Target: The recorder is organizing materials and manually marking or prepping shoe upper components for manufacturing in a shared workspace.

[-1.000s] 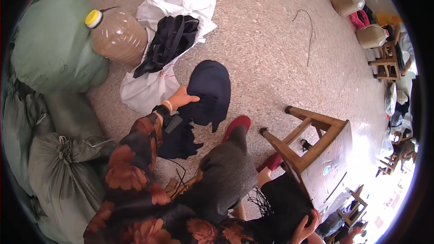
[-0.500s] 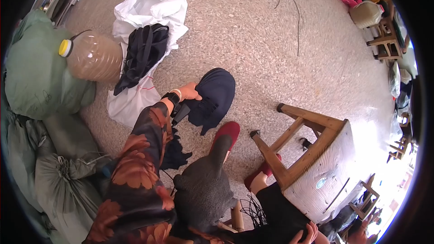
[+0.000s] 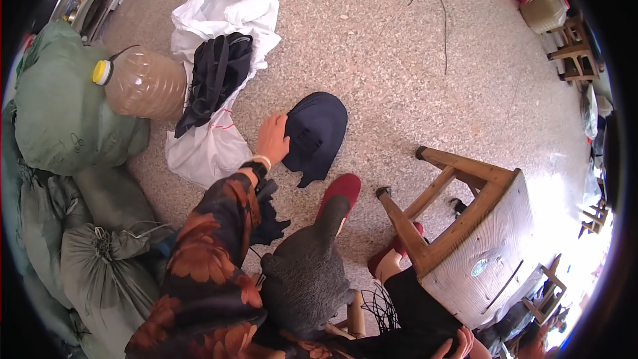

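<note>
My left hand [image 3: 273, 138] reaches out from a dark sleeve with orange flowers, a black watch and a pale band at its wrist. Its fingers are stretched out and open, touching the left edge of a navy cloth piece [image 3: 318, 129] on the floor. The cloth has a rounded far end and a bunched, ragged near edge. Beneath my left forearm lies another dark cloth scrap [image 3: 269, 225], partly hidden. At the bottom edge my right hand [image 3: 460, 344] rests by my black-clad leg, its fingers loosely apart; the picture's edge cuts it off.
Left of my hand lies a white sack [image 3: 207, 153] with black fabric [image 3: 216, 76] on it, beside a yellow-capped jug [image 3: 146, 83]. Green stuffed sacks [image 3: 73, 113] line the left. A wooden stool [image 3: 482, 252] lies tipped at right. A grey textured shape [image 3: 306, 279] sits below centre, near a red shoe [image 3: 343, 193].
My left hand, closed on the navy cloth's edge before, now has its fingers stretched out there. The cloth lies flatter. The whole view has shifted slightly.
</note>
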The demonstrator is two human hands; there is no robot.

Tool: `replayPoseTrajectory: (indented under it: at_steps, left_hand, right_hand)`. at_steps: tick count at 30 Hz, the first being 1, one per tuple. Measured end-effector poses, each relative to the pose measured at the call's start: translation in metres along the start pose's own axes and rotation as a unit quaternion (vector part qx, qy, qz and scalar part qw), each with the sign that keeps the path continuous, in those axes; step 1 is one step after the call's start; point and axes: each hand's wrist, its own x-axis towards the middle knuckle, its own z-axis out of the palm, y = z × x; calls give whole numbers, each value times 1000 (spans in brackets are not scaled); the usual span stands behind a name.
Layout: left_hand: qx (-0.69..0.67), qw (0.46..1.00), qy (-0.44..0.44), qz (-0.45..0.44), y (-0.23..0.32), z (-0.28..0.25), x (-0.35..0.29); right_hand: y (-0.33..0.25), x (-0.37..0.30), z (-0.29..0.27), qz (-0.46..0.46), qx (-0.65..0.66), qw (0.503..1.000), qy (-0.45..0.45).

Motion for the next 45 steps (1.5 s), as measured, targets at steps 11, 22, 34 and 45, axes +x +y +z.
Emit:
replayPoseTrajectory:
  at_steps: [11, 22, 34, 45]
  left_hand:
    - [-27, 982, -104, 152, 58, 21, -84]
    - [-143, 987, -66, 33, 46, 29, -118]
    - [-499, 723, -41, -477, 10, 101, -128]
    - [-634, 544, -31, -548, 15, 87, -108]
  right_hand:
    - [3, -2, 7, -14, -12, 1000, 6]
    - [-3, 4, 7, -17, -14, 1000, 1]
    - [-3, 3, 8, -23, -11, 1000, 6]
    - [0, 2, 10, -8, -10, 1000, 3]
